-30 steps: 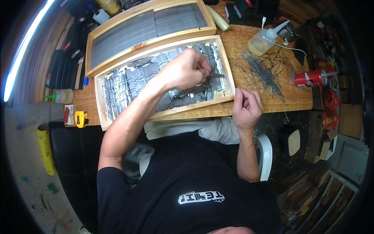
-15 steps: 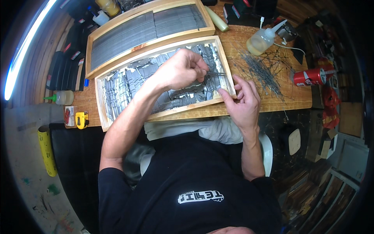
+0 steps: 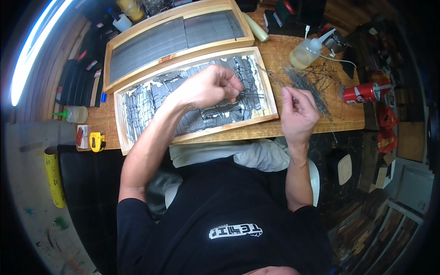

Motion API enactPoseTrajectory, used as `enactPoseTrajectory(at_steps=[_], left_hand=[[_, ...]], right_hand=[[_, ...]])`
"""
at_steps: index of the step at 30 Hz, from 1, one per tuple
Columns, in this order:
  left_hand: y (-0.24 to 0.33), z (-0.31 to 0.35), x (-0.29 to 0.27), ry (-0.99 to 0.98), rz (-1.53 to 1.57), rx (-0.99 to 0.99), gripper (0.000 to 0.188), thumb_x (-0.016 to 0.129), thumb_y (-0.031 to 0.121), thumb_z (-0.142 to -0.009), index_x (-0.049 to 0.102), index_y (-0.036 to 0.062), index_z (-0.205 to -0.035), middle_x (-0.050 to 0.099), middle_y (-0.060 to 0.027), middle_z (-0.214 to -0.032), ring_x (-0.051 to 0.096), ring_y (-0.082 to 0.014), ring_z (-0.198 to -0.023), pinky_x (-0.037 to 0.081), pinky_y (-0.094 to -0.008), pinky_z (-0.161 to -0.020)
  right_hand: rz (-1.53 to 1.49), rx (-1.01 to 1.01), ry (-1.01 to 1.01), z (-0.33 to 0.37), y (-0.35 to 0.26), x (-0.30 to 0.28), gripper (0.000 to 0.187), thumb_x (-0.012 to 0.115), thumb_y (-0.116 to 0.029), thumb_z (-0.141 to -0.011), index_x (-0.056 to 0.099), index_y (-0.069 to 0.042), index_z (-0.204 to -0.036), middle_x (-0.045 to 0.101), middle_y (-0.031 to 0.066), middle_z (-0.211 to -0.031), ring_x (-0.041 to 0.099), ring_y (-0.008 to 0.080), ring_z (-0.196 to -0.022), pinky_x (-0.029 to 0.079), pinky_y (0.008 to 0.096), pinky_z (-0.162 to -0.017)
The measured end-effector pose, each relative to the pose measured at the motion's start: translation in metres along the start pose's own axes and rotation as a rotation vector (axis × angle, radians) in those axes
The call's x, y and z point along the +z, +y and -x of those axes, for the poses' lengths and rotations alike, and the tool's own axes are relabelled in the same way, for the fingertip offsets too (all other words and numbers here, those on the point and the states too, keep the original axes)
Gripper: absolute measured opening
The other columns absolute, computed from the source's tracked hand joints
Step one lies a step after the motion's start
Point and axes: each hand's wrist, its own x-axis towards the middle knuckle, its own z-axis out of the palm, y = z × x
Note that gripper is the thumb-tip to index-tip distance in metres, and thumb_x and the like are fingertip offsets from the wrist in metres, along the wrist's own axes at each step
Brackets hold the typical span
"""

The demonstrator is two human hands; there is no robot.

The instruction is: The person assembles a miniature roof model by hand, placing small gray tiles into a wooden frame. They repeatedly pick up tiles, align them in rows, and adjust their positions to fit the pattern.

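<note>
My left hand (image 3: 214, 87) is closed in a pinch over the shallow wooden tray (image 3: 266, 82). Thin dark strips (image 3: 251, 95) stick out to the right from its fingertips, above the tray's right end. Grey and black strip pieces (image 3: 183, 121) cover most of the tray's pale bottom in a patchwork. Just right of the tray, my right hand (image 3: 300, 112) is raised with thumb and fingers pinched together. From its fingertips a thin dark strip (image 3: 270, 74) slants up and left over the tray's right edge. What lies under my left palm is hidden.
Behind stands a second wooden tray (image 3: 247, 34) with neat grey strips. To the right are a loose pile of thin strips (image 3: 305, 82), a squeeze bottle (image 3: 305, 54) and a red can (image 3: 362, 93). A yellow tape measure (image 3: 96, 141) and a green-tipped bottle (image 3: 75, 114) lie left.
My right hand has left the tray's right corner, moved right, and closed in a pinch on a thin strip. My left hand has stayed over the tray, shifting slightly.
</note>
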Motion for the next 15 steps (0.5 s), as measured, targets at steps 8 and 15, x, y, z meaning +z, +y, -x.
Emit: enactPoseTrajectory(at_steps=[8,15], left_hand=[[0.004,0.032,0.023,0.433,0.261,0.093,0.024,0.065,0.009,-0.107,0.073,0.0007,-0.128,0.08,-0.0093,-0.097,0.074,-0.0131,-0.085,0.062,-0.0291,-0.075],[0.014,0.063,0.078,0.105,0.714,-0.095,0.026,0.066,0.009,-0.107,0.068,-0.0046,-0.129,0.077,-0.0136,-0.108,0.079,-0.0207,-0.091,0.065,-0.0298,-0.073]], right_hand=[[-0.482,0.468,-0.244,-0.015,-0.016,-0.08,0.012,0.076,-0.001,-0.098,0.077,0.007,-0.107,0.074,0.0092,-0.09,0.065,0.009,-0.066,0.053,0.0228,-0.06],[-0.685,0.639,-0.613,-0.006,-0.029,-0.065,0.01,0.078,0.0,-0.097,0.076,0.006,-0.104,0.076,0.0102,-0.092,0.068,0.0092,-0.069,0.057,0.0218,-0.061]])
